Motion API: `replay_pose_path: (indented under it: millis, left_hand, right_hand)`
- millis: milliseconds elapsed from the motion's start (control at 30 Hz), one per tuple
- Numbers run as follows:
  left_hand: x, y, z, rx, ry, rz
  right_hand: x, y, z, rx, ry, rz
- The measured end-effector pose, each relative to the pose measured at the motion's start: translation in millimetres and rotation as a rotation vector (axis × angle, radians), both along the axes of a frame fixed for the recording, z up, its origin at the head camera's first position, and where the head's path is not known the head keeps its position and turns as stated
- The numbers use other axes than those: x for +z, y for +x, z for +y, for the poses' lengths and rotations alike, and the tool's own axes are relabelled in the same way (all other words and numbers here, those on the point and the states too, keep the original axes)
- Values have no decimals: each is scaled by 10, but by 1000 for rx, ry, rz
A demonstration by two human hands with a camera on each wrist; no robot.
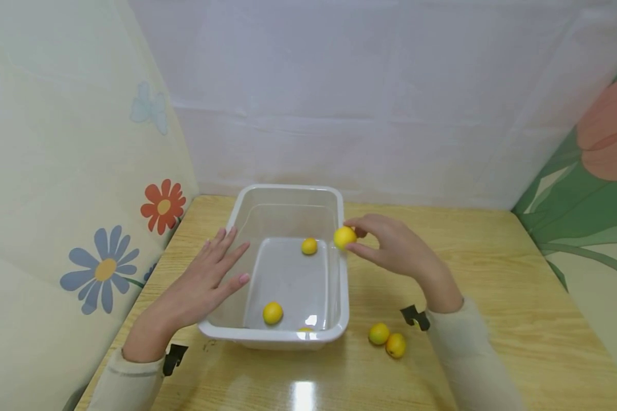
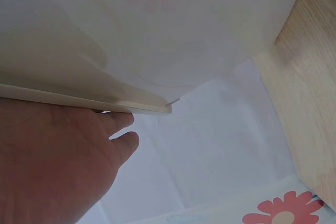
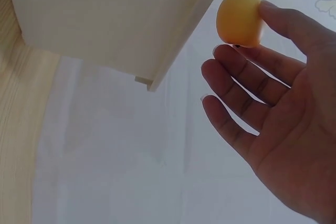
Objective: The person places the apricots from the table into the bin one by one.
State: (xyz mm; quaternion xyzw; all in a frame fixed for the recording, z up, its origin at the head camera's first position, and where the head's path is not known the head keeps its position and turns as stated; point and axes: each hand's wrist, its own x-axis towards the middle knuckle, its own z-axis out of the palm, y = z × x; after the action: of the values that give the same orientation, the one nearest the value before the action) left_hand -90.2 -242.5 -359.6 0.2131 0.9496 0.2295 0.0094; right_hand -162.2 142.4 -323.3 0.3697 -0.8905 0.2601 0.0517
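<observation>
My right hand pinches a small yellow-orange citrus fruit between thumb and fingertips, at the right rim of a white plastic tub. In the right wrist view, the fruit is held at the fingertips, beside the tub's outer wall. My left hand lies along the tub's left rim with its fingers straight and spread. From the left wrist, that hand appears just under the rim. Inside the tub are a fruit at the back, another near the front and a third partly hidden by the front rim.
Two similar fruits, one greenish-yellow and one more orange, touch each other on the wooden table right of the tub. White cloth hangs behind the table, and flower-printed cloths flank it.
</observation>
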Motion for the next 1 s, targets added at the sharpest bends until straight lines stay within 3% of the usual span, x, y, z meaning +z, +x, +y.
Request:
replay_pose_path:
  millis: [1000]
  left_hand:
    - [-18,-11,5,1,-12,17]
  right_hand:
    - [-50,-144,-309,54,12,-9]
